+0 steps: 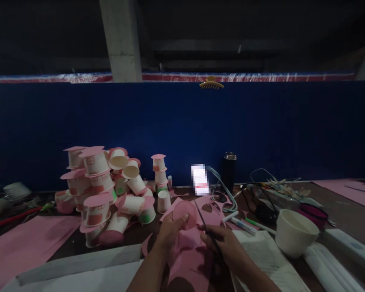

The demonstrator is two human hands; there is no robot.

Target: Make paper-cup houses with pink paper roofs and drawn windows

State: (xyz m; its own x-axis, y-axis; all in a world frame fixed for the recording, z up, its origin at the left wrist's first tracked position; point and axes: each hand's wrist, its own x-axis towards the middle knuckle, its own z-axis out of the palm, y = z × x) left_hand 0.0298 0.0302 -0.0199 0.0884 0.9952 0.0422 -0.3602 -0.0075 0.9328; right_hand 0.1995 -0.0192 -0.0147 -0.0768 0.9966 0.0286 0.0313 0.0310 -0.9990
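Observation:
A round piece of pink paper (pixel 182 209) is pinched between the thumb and fingers of my left hand (pixel 169 232). My right hand (pixel 223 243) is closed round dark scissors (pixel 200 211), whose long thin blade points up and away along the right edge of the pink round. The fingers partly hide the scissors' handles. Beneath both hands lies a pink paper sheet (pixel 190 255) with curved pieces cut out of it. Just beyond my left hand stands a small white paper cup (pixel 163 201) with a drawn window.
Stacked paper cups with pink paper tops (pixel 97 182) crowd the left. A lit phone (pixel 200 179) and a black bottle (pixel 229 172) stand against the blue partition (pixel 170 121). Markers (pixel 243 226), a cream cup (pixel 295 233) and printed paper (pixel 264 255) lie right.

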